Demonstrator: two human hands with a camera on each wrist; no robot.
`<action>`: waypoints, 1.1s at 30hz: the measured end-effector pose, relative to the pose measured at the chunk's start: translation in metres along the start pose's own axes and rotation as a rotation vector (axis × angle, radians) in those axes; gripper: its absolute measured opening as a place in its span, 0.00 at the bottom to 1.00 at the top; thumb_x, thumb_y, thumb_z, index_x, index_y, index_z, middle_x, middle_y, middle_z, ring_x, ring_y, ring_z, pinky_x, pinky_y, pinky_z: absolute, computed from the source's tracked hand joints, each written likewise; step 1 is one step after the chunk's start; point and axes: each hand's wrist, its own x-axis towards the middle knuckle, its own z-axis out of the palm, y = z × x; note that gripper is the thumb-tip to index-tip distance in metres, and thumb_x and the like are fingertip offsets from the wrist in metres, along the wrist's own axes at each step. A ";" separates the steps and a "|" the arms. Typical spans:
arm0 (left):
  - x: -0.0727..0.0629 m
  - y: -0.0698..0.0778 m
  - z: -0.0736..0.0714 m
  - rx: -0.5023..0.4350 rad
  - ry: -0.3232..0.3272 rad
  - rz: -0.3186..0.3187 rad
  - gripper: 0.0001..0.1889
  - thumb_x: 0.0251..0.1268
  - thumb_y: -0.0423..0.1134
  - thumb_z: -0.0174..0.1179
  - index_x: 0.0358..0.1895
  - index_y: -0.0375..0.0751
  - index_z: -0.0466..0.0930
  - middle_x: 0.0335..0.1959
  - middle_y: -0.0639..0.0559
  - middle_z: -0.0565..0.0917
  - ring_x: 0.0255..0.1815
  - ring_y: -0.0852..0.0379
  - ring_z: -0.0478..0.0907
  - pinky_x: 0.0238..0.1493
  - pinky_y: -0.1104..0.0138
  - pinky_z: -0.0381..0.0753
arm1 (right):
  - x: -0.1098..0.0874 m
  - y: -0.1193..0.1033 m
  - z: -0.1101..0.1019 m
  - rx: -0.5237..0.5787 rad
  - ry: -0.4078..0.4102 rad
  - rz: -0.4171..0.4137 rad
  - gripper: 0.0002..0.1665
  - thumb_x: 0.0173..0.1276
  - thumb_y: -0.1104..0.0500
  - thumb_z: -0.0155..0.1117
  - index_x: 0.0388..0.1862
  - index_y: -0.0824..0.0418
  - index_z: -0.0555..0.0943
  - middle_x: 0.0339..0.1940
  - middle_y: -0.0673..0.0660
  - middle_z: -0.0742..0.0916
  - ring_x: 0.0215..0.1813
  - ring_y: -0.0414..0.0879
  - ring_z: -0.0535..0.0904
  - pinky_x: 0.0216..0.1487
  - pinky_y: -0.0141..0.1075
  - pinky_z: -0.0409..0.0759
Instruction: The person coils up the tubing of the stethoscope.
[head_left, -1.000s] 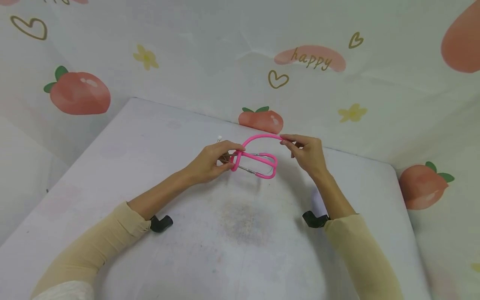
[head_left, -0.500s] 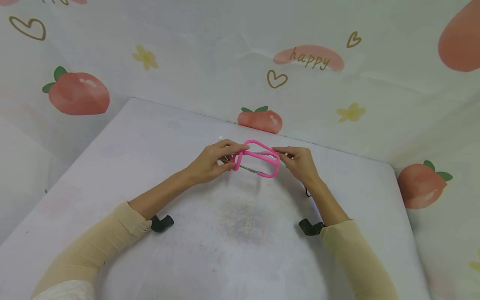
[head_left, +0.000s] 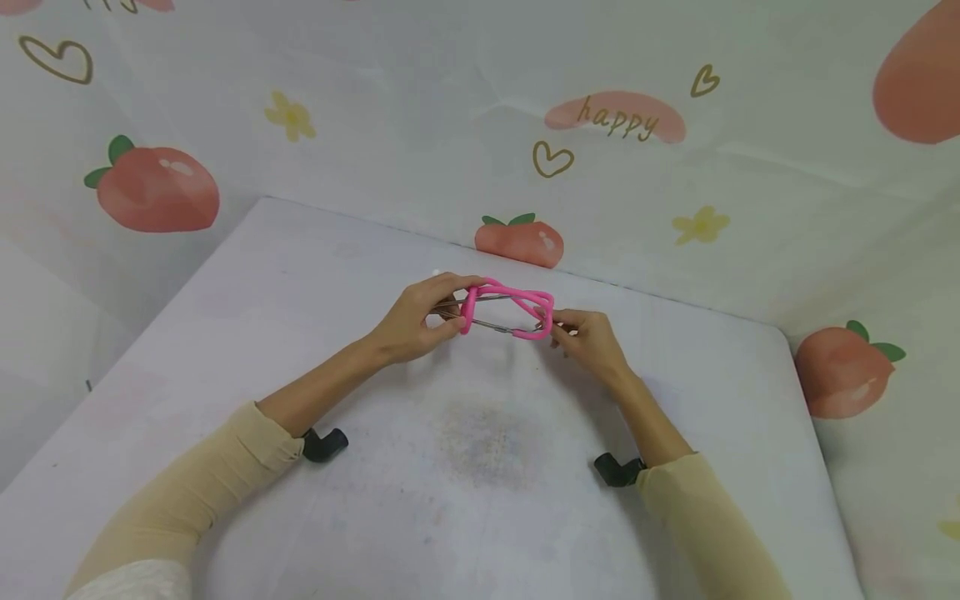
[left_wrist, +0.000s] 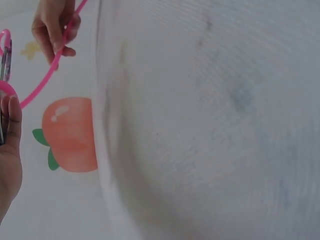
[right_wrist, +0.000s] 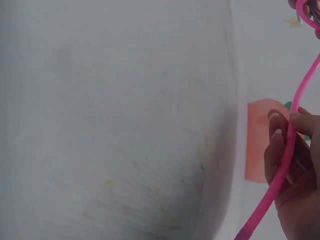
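Roughly parallel to the far edge of the white table (head_left: 375, 533), a looped pink rubbery tube (head_left: 522, 292) with thin metal rods (head_left: 493, 326) spans between left hand (head_left: 416, 315), gripping one end, and right hand (head_left: 591, 338), pinching the other.

Pink patch (head_left: 615, 117): I read "happy" in gold, handwriting-style letters, on the white patterned backdrop (head_left: 420, 58) in front of me.
Top-left lettering (head_left: 110, 4): gold too, cut off by my view's edge, so I can't read it.
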 end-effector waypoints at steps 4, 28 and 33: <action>0.000 -0.002 0.000 0.021 -0.007 0.018 0.29 0.62 0.31 0.67 0.67 0.40 0.73 0.45 0.49 0.79 0.33 0.60 0.79 0.40 0.66 0.84 | -0.003 0.000 0.003 -0.015 -0.021 0.010 0.17 0.69 0.69 0.65 0.56 0.63 0.85 0.32 0.61 0.89 0.30 0.51 0.83 0.28 0.31 0.82; 0.005 0.022 0.001 0.091 0.103 0.048 0.28 0.57 0.23 0.68 0.63 0.28 0.74 0.47 0.42 0.83 0.32 0.52 0.79 0.40 0.61 0.85 | -0.036 -0.011 0.005 -0.198 -0.137 -0.046 0.23 0.65 0.69 0.67 0.60 0.61 0.82 0.37 0.54 0.90 0.35 0.45 0.80 0.35 0.33 0.79; 0.003 0.000 0.005 0.096 0.114 0.060 0.29 0.57 0.24 0.69 0.64 0.30 0.75 0.42 0.46 0.84 0.33 0.53 0.78 0.38 0.64 0.84 | -0.039 -0.019 0.006 -0.221 -0.190 -0.068 0.23 0.65 0.70 0.67 0.60 0.60 0.83 0.34 0.51 0.89 0.31 0.43 0.76 0.31 0.30 0.76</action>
